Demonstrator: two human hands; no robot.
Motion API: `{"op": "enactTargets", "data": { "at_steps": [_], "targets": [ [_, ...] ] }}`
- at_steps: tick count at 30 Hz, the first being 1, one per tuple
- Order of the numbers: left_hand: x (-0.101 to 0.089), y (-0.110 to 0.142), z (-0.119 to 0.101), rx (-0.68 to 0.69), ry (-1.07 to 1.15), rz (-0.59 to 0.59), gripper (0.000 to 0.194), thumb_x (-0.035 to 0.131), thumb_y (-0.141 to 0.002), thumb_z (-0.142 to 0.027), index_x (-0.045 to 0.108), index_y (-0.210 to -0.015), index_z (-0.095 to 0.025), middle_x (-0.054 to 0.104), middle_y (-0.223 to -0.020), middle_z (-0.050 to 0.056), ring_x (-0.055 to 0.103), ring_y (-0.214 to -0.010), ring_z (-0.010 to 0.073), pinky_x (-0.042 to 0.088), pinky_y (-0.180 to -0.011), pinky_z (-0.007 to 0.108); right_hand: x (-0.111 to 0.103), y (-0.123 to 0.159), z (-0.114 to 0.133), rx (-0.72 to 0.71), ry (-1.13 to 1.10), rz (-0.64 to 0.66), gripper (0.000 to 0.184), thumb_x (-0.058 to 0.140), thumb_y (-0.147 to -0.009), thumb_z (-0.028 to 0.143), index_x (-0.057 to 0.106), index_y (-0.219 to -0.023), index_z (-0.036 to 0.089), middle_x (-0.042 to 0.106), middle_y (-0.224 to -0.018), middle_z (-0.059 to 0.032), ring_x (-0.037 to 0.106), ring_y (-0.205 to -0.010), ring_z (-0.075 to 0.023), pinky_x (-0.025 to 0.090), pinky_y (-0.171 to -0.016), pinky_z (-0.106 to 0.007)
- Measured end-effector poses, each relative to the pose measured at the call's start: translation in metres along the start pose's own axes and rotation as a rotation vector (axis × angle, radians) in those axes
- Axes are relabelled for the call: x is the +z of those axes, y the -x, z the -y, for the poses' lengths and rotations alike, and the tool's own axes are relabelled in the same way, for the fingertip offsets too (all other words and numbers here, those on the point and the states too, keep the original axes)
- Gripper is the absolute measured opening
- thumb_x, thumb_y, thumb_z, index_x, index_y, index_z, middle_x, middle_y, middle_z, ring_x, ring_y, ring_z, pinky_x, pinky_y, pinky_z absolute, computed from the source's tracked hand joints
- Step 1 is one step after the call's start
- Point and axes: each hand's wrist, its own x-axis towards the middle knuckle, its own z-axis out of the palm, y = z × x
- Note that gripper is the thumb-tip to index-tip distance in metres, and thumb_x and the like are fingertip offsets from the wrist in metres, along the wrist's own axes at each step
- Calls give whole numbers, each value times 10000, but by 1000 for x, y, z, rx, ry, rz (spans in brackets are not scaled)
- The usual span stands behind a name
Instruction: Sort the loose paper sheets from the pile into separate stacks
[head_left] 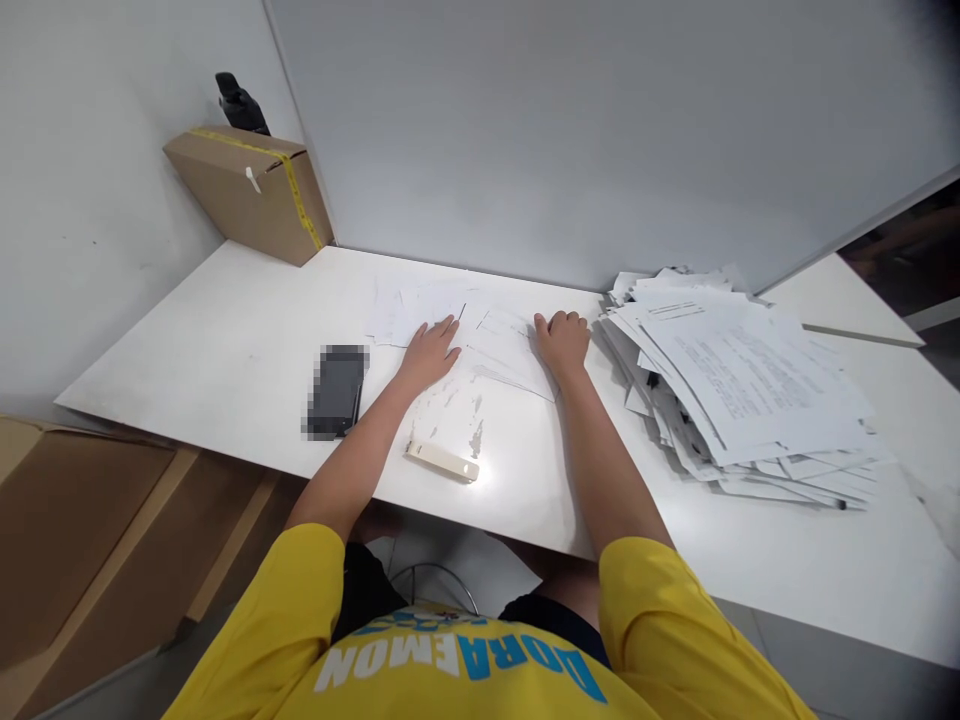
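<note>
My left hand (431,355) lies flat with its fingers spread on loose white sheets of paper (405,310) near the back of the white table. To its right, a second group of printed sheets (506,350) is slightly fanned. At the right edge of those sheets rests my right hand (564,345), its fingers curled into a loose fist; nothing shows in it. A long cream-coloured object (442,462), which looks like a stapler, lies between my forearms near the front edge. Left of my left forearm is a dark, pixelated flat device (337,392).
A tall, untidy stack of printed papers (750,380) stands to the right. A taped cardboard box (247,190) leans in the back left corner, with a black object (240,105) behind it. Open cardboard (75,530) sits below the table's left side. A grey partition (562,140) borders the back.
</note>
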Motion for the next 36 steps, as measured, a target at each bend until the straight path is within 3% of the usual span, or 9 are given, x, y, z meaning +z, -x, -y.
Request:
{"op": "enactTargets", "data": {
  "at_steps": [6,12,16,21,25,28,31,33,36],
  "targets": [
    [-3,2,-8,-39,-52,11,607,410,-984,-454,391,-1494,-125,339,-1597,126,347,-1471,269,206,-1247,465,-9,7,-11,-24,120,17,498,393,-942,470,624,-1050,43,623,-1076,-299,550,-1059,-417,416,-902,-567],
    [-16,26,-15,-167,-126,37,636,231,-1019,-490,399,-1502,-112,373,-1585,98,248,-1513,267,164,-1259,470,-18,25,-29,-142,228,30,421,396,-949,419,646,-904,84,649,-943,-240,558,-940,-352,402,-830,-459],
    [-25,35,-9,-319,-156,-2,615,298,-999,-468,427,-1494,-126,390,-1574,96,176,-1529,322,74,-1259,558,-27,37,-18,-174,244,66,382,403,-959,435,616,-835,143,637,-890,-181,544,-877,-301,359,-753,-382],
    [-22,33,-3,-443,-135,-66,634,375,-970,-457,416,-1501,-114,333,-1597,135,203,-1513,375,151,-1236,578,-31,44,4,-47,169,112,338,430,-959,458,593,-893,169,572,-718,-77,494,-711,-229,274,-652,-317],
    [-14,30,1,-488,-102,-124,645,433,-948,-450,446,-1477,-80,348,-1584,176,232,-1498,402,168,-1227,570,-25,40,6,-46,100,76,324,448,-962,422,561,-768,189,557,-700,-65,483,-728,-218,259,-651,-313],
    [-12,28,7,-435,-55,-210,651,458,-944,-463,457,-1462,-67,336,-1587,193,181,-1512,403,124,-1231,570,-26,34,3,-40,-23,-22,372,455,-966,421,467,-654,218,508,-654,-36,441,-693,-192,250,-645,-316],
    [-13,23,12,-173,78,-263,644,468,-945,-535,469,-1458,-147,343,-1599,128,126,-1535,339,119,-1245,512,-43,35,6,-102,-175,-111,440,383,-998,458,360,-616,241,397,-584,11,354,-622,-156,238,-638,-320],
    [-15,19,11,-58,216,-220,694,537,-902,-588,458,-1462,-185,397,-1571,117,186,-1524,321,167,-1238,479,-60,45,12,-208,-212,-234,445,347,-1009,471,316,-626,247,376,-595,14,345,-628,-155,250,-646,-320],
    [-17,17,2,-73,488,-183,784,679,-794,-606,470,-1441,-215,525,-1468,143,408,-1414,354,322,-1164,488,-80,69,22,-376,-168,-424,445,328,-1007,492,313,-637,245,412,-637,-8,385,-671,-178,295,-682,-330]
  ]
}}
